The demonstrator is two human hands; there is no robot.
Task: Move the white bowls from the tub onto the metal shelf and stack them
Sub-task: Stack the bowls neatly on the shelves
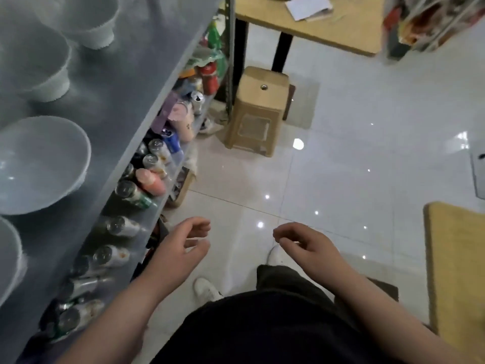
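On the left shelf (126, 82), 4 white bowls (39, 164) sat unstacked.
Left hand (181, 248), right hand (307, 248) hung empty, fingers loosely curled.

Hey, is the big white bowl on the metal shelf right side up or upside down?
Right side up: the white bowl shows its hollow inside, and its foot sits on the metal shelf.

Grey metal shelf (126, 82) w/ white bowls (39, 164) on top, cans (131, 193) on lower tier
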